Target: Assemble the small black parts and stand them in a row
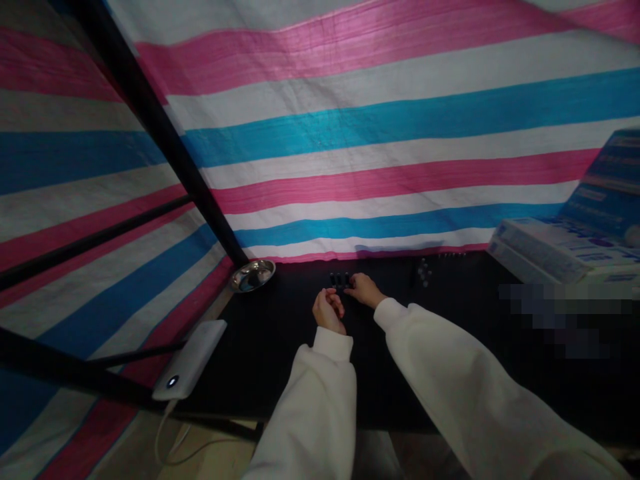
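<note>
Both my arms in white sleeves reach over a black tabletop (270, 347). My left hand (327, 310) is curled closed with its fingers drawn in; whatever it holds is hidden. My right hand (365, 289) lies just beyond it, fingers pinched against a short row of small dark upright pieces (340, 279) standing on the table. A second cluster of small dark pieces (423, 272) stands further right, apart from both hands.
A small shiny metal dish (253, 275) sits at the table's back left corner. A white power bank (191, 360) with a lit button and cable lies at the left edge. Blue-and-white boxes (565, 250) are stacked at right. A striped tarp (380, 133) and black frame poles (150, 113) enclose the space.
</note>
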### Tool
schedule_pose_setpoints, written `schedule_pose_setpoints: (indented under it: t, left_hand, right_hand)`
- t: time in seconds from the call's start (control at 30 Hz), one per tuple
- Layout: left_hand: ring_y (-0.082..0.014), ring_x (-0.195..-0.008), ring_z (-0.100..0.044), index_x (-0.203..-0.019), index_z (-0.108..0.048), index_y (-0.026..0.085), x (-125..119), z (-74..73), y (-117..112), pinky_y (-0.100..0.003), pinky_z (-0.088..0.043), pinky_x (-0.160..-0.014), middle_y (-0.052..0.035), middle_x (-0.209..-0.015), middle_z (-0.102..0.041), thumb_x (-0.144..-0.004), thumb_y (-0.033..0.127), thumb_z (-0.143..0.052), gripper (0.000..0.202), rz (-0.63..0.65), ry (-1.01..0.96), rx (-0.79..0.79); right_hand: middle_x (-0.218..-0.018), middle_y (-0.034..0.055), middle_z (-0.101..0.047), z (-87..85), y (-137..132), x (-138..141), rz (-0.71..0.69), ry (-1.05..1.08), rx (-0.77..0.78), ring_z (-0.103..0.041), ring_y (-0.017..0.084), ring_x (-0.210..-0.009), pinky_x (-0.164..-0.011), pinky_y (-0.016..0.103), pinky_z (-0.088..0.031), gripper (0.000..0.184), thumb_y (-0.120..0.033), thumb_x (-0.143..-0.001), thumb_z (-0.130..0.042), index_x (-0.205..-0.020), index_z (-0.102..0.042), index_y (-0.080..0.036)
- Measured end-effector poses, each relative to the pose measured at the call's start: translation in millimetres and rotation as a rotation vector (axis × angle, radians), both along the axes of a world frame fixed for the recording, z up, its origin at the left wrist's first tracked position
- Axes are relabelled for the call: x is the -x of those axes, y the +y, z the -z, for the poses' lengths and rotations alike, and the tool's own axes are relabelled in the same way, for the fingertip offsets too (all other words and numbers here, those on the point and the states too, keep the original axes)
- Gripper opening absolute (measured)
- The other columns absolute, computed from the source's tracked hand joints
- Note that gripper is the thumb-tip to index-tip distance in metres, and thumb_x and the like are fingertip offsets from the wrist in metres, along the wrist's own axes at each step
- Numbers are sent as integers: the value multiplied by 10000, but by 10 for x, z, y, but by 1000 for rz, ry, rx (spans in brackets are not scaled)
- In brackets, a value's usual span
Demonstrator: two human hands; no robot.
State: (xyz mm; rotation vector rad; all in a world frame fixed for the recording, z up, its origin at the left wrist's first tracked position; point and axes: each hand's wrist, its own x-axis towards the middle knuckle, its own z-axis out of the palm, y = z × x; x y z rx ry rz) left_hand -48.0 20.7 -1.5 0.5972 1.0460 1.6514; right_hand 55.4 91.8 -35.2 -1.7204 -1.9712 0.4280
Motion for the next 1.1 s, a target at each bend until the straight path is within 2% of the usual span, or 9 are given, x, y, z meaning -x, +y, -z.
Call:
schedule_pose_setpoints:
  t: [0.1,0.27,0.37,0.5,0.63,0.73,0.83,0.9,1.1]
  left_hand:
    - [-35,-254,-293,-682,-469,137,-8,-17,2,-174,-144,-289,70,-426,-401,-693,371,-438,237,-9,-7,6]
    - [-33,-256,-289,-677,-466,133,-18,-48,-6,-165,-148,-285,74,-413,-385,-691,359,-439,229,23,22,-2]
    - [-33,-258,-293,-680,-468,131,-23,-46,0,-162,-160,-283,71,-424,-396,-697,365,-435,237,99,73,9]
    - [-39,-269,-319,-692,-477,132,-54,-43,-5,-159,-193,-283,62,-435,-415,-712,388,-429,261,189,227,8]
    - [-37,-293,-338,-698,-490,139,-154,-43,-65,-159,-236,-302,52,-457,-434,-744,416,-412,292,238,483,-105]
    - [-41,-317,-351,-754,-517,146,-285,-31,-127,-168,-259,-320,36,-509,-477,-776,421,-375,311,412,718,-234]
    - [-65,-437,-453,-938,-545,175,-452,-27,-150,-193,-368,-437,6,-647,-563,-783,378,-398,295,572,1042,-400]
    - [-94,-576,-519,-1097,-500,215,-575,-33,-124,-224,-417,-576,-8,-764,-597,-775,331,-430,349,601,1270,-505]
    - [-168,-806,-559,-1337,-163,263,-946,-8,74,-284,-419,-710,-51,-967,-575,-799,281,-392,585,609,1694,-517]
  right_hand:
    - [-844,74,-562,-33,-132,-79,11,-30,42,-539,156,-760,-619,227,-370,319,-337,-641,-623,-880,-575,-131]
    - [-824,56,-587,-130,-448,-292,-55,6,33,-543,131,-734,-632,216,-375,149,-146,-674,-534,-811,-593,-152]
    - [-750,32,-602,-211,-609,-468,-41,96,-14,-546,123,-684,-619,217,-383,144,-125,-680,-502,-775,-599,-171]
    - [-706,23,-591,-320,-783,-726,46,243,-263,-534,124,-634,-608,234,-399,138,-235,-749,-459,-785,-578,-176]
    - [-754,46,-568,-371,-922,-968,229,355,-588,-522,133,-664,-640,255,-408,201,-299,-793,-401,-828,-543,-161]
    - [-770,52,-547,-345,-957,-1132,410,396,-678,-514,140,-679,-654,269,-408,199,-301,-787,-404,-868,-511,-155]
    - [-790,51,-529,-285,-933,-1258,577,410,-670,-508,146,-688,-657,280,-404,225,-272,-762,-415,-942,-465,-149]
    - [-815,50,-518,-240,-905,-1309,634,383,-633,-506,153,-713,-665,286,-399,271,-239,-736,-414,-992,-436,-150]
    - [-974,106,-488,-90,-824,-1369,695,214,-370,-501,194,-869,-723,301,-385,422,-209,-676,-453,-1083,-373,-131]
